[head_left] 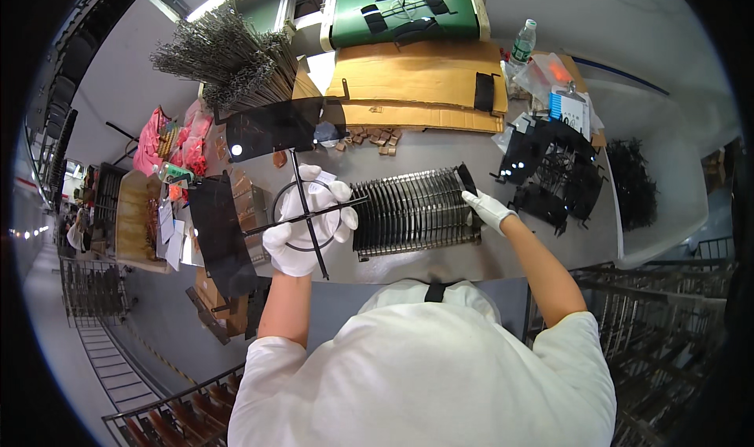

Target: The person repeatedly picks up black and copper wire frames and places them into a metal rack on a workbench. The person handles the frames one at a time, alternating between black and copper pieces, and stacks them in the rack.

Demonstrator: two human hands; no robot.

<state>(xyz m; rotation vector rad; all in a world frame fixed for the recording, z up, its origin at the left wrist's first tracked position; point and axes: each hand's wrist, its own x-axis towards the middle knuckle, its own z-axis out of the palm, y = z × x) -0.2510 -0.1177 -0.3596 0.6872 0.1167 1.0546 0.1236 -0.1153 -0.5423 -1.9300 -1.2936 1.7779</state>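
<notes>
In my white-gloved left hand is a black wire cross frame with a ring round its middle, the fingers closed about it. Two black curved plates sit at the ends of its arms: an upper plate and a left plate. The frame's right and lower arms end bare. To the right, a row of upright black curved plates stands close together on the table. My gloved right hand pinches the end plate at the row's right side; its thumb is partly hidden.
Finished-looking black plate assemblies lie stacked at the right. Behind are yellow cardboard sheets, small brown blocks and a green conveyor belt carrying another assembly. A bundle of wire frames stands back left; a plastic bottle stands back right.
</notes>
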